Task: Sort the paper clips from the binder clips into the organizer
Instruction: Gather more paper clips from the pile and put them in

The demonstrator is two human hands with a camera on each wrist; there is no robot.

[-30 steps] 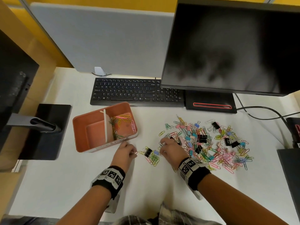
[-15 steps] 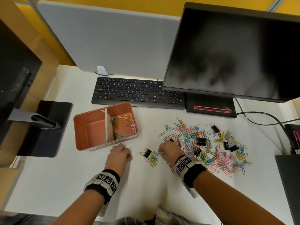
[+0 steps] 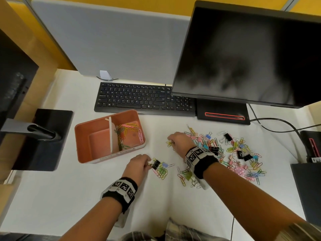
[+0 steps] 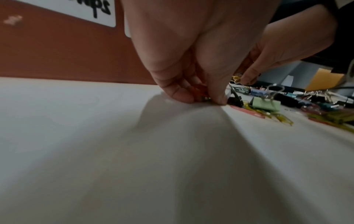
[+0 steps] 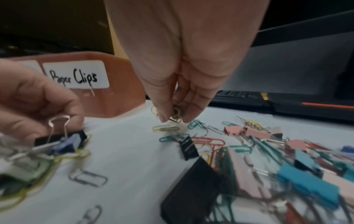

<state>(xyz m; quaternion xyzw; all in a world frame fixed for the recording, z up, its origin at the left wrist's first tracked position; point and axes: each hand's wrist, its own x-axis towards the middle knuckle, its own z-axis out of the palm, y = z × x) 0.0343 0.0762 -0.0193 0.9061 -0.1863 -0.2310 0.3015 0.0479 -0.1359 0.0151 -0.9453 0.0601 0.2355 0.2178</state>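
Yellow and green wire shows between the fingertips of the right hand (image 5: pixel 184 72), which points down in the right wrist view and pinches a small bunch of paper clips (image 5: pixel 175 115) just above the white desk (image 3: pixel 52 197). In the head view this hand (image 3: pixel 180 141) sits at mid-frame, at the left edge of the big scatter of clips (image 3: pixel 239 153).

The left hand (image 3: pixel 139 164) lies lower and to the left, fingers curled down to the desk; its wrist view shows the tips pressed together on something small and reddish, too blurred to name. A black binder clip (image 3: pixel 155 164) touches its fingertips, at the edge of a small heap.

The terracotta organizer (image 3: pixel 83 136) stands upper left of both hands; its right compartment, labelled "Paper Clips", holds several paper clips.
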